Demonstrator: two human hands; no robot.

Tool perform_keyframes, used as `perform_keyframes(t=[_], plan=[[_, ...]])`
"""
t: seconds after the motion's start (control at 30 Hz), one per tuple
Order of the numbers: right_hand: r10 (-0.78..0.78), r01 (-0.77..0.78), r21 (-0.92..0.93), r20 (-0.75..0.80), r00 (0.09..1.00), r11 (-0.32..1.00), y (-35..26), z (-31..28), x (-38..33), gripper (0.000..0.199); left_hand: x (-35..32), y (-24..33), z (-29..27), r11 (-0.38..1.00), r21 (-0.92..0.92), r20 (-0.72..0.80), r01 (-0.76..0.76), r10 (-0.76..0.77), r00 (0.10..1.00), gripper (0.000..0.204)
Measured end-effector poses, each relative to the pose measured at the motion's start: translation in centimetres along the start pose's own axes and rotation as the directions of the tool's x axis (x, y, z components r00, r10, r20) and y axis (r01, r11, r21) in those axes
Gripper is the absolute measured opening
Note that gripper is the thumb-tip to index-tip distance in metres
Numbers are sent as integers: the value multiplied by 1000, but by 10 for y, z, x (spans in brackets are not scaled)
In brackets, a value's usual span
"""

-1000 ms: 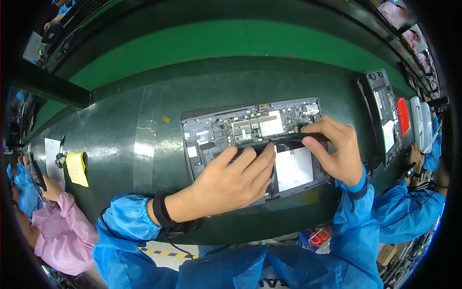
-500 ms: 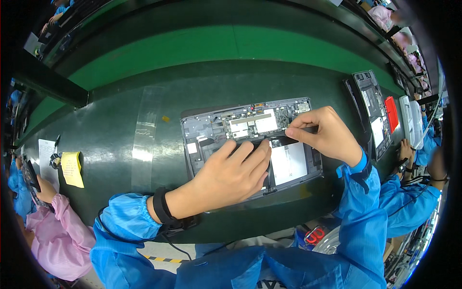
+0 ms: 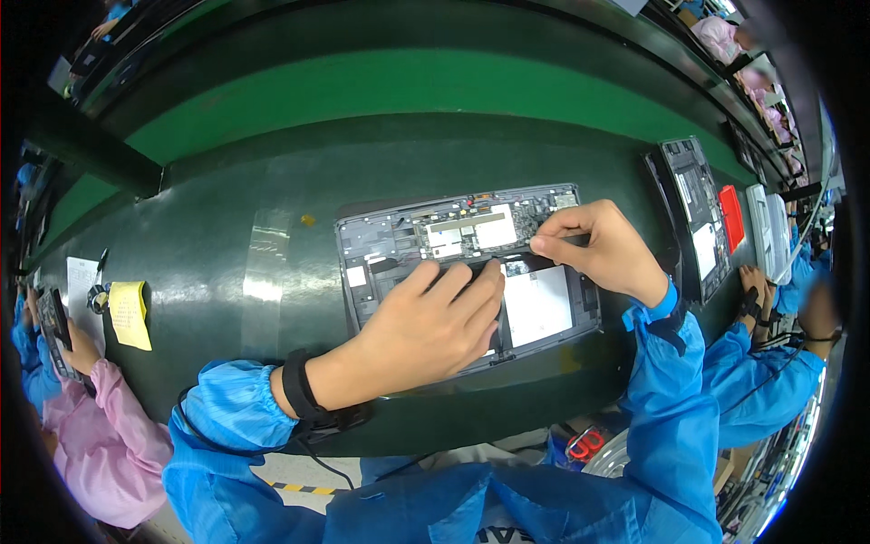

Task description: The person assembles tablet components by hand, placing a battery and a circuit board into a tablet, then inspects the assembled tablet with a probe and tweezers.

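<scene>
Opened laptop [image 3: 536, 306], insides facing up

At left on the bench [image 3: 199, 245] lies a yellow note [image 3: 130, 315]. The laptop lies mid-bench, the left hand [image 3: 424, 325] across it, grip loosely spread. The right hand's [image 3: 605, 251] grip is pressed together near the circuit board [image 3: 494, 228]; I cannot tell whether it pinches anything. Farther right is another opened laptop [image 3: 698, 218].

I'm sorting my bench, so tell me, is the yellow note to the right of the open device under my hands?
No, the yellow note lies well to the left of the open device.
</scene>
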State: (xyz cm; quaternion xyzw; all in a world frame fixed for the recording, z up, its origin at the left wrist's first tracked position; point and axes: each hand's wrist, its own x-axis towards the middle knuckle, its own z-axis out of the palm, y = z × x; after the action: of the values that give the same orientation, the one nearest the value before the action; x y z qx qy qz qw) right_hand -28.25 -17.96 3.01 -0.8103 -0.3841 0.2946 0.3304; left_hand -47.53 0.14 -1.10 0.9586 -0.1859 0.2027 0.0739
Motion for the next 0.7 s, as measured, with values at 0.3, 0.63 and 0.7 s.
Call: perform_keyframes(t=[0.3, 0.63, 0.7], plan=[[1, -1, 10, 12, 1000, 1000, 4, -1, 0, 20, 1, 2, 3, 1000, 3, -4, 12, -12, 1000, 45], [-34, 34, 43, 4, 999, 998, 5, 1, 1, 19, 1, 2, 2, 1000, 7, -5, 13, -12, 1000, 44], [-37, 37, 38, 6, 999, 999, 4, 1, 2, 18, -3, 1, 1, 999, 14, -12, 38, -38, 999, 44]])
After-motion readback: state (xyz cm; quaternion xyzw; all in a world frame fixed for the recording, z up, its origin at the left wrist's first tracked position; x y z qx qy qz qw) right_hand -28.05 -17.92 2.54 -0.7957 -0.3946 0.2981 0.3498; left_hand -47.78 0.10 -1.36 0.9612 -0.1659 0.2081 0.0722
